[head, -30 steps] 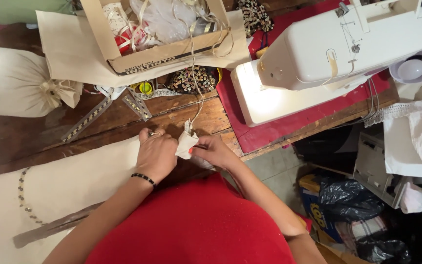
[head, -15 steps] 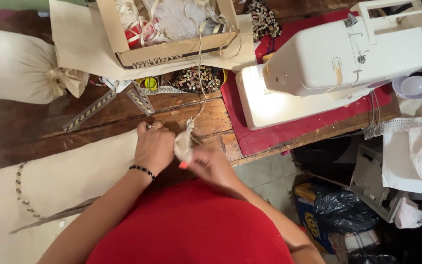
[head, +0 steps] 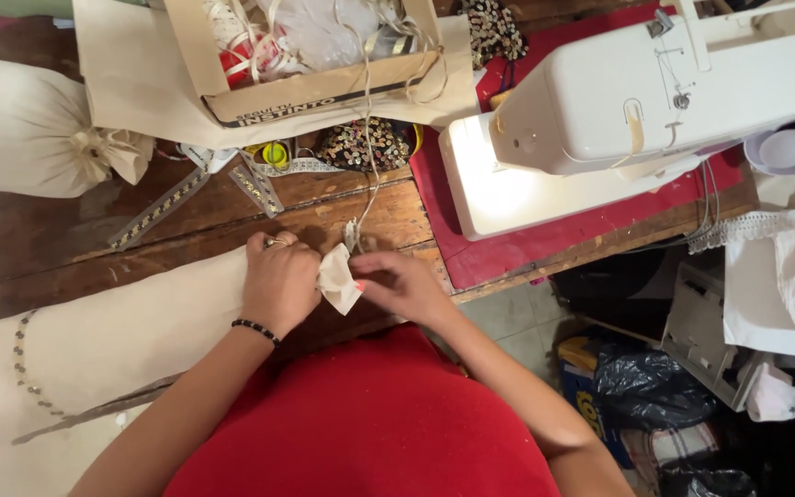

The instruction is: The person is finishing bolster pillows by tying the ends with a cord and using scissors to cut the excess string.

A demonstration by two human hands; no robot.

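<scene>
Sewing machine (head: 655,101) on desk (head: 342,216), right side, w/ mat (head: 545,248) under it. Box (head: 315,55) at back centre; pillow (head: 20,129) far left. Cloth scrap (head: 338,281) betw. left hand (head: 278,281) & right hand (head: 407,285), at front edge.

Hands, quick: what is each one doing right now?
Left hand: closed on the small white cloth piece.
Right hand: pinching the same cloth piece.

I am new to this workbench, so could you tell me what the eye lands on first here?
The white sewing machine at upper right, lit beneath and standing on a red mat, dominates. At the table's front edge, the left hand and right hand pinch a small white fabric piece tied to a cord that runs up to the cardboard box of ribbons.
</scene>
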